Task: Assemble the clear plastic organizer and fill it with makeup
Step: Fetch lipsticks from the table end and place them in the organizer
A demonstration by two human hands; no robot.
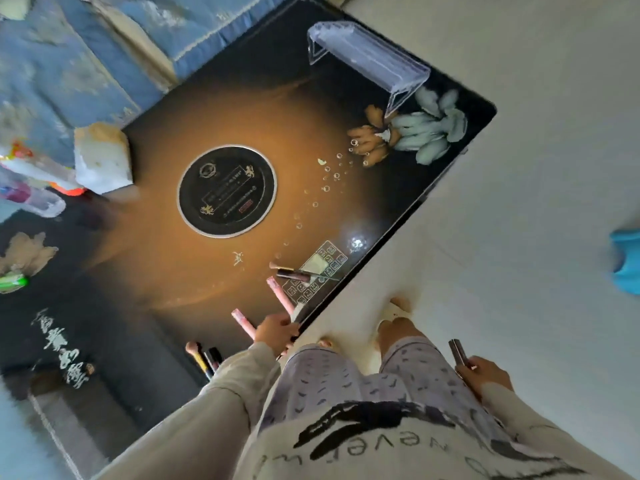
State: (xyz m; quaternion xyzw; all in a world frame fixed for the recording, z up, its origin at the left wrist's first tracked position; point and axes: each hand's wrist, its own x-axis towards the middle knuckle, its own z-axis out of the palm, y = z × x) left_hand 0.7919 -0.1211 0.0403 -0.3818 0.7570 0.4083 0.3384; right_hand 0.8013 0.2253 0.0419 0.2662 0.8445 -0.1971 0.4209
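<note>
A clear plastic organizer piece stands at the far corner of the dark glossy table. My left hand is at the table's near edge and grips pink makeup tubes. Another pink tube sticks out beside that hand. My right hand hangs off the table at my side and holds a dark slim makeup stick. More makeup sticks lie on the table's control panel. A brush and dark sticks lie near my left sleeve.
A round black inlay sits in the table's middle. A white tissue pack and colourful clutter are at the left edge, beside a blue sofa. Pale floor lies to the right, with a blue object.
</note>
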